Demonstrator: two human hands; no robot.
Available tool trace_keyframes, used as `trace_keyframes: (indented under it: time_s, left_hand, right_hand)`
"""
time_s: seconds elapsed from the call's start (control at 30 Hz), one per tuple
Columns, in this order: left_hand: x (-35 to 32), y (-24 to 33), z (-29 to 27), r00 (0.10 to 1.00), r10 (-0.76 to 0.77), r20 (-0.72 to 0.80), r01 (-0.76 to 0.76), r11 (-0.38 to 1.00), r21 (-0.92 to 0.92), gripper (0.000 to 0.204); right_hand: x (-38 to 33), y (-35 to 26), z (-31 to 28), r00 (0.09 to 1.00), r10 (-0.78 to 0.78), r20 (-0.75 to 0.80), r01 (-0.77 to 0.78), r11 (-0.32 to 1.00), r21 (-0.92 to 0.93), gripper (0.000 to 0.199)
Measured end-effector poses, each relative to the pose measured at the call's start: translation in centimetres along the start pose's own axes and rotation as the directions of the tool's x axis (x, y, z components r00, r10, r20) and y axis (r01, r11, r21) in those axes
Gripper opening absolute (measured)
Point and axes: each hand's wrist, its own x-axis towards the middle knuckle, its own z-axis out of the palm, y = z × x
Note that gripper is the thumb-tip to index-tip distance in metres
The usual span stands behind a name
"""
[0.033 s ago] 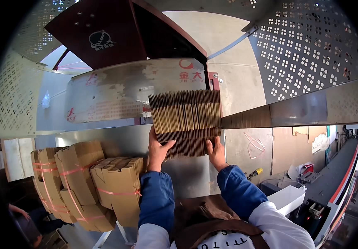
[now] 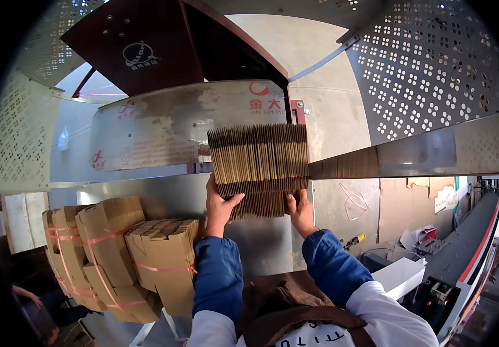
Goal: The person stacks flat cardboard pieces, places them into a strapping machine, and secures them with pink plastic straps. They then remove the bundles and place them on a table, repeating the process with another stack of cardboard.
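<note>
While the grey metal machine panel (image 2: 186,130) with its red emblems fills the space ahead, I hold a stack of flat cardboard sheets (image 2: 259,159) on edge against it. Bundled brown cartons (image 2: 145,254), tied with pink straps, stand lower left. My left hand (image 2: 220,205) and right hand (image 2: 300,209) each grip the stack's lower edge. A yellow-handled screwdriver (image 2: 355,240) lies right.

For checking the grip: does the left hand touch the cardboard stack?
Touching. Head view shows the left hand pressed against the cardboard stack at its lower left edge.
</note>
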Motion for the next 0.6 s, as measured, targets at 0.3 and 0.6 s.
trace_keyframes:
  time_s: [0.3,0.6]
  left_hand:
    - [1.9,1.8,0.2,1.000,0.019,-0.008,-0.018,0.993,0.120,0.098]
    - [1.7,2.5,0.3,0.998,-0.007,-0.060,0.007,1.000,0.003,0.088]
  right_hand:
    - [1.5,1.6,1.3,0.985,-0.106,-0.135,0.108,0.994,0.009,0.031]
    - [1.6,2.4,1.3,0.998,-0.023,-0.056,0.032,0.985,0.172,0.031]
